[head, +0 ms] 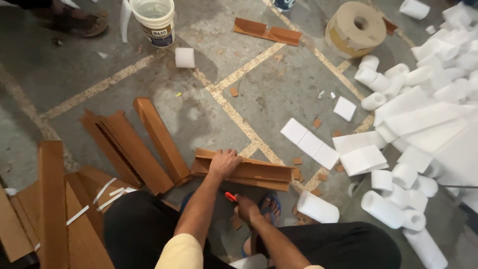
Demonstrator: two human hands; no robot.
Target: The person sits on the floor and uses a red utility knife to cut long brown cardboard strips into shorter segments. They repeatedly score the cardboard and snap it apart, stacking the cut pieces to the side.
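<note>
Left hand: left hand [224, 163] lies palm down on a stack of brown cardboard angle strips [259, 172], fingers curled over its far edge, pressing it to the floor [279, 94].
Right hand: right hand [247, 206] closed in a fist around a small tool with an orange-red handle [230, 197]; the blade end is hidden, so what kind of tool it is cannot be told.
Strip stack: lies crosswise on the floor just in front of the knees, near centre, its right end beside small brown offcuts [298, 174].
Foot: a foot in a blue sandal [269, 204] just right of the right hand.
Left side: more brown cardboard strips [134, 149] fanned on the floor; flat bundles tied with white bands [79, 214] at near left.
Right side: white foam rolls and sheets [423, 124] heaped; one white roll [317, 207] lies close to the sandal.
Far: white bucket [155, 20] far left of centre; large brown paper tape roll [356, 27] far right.
</note>
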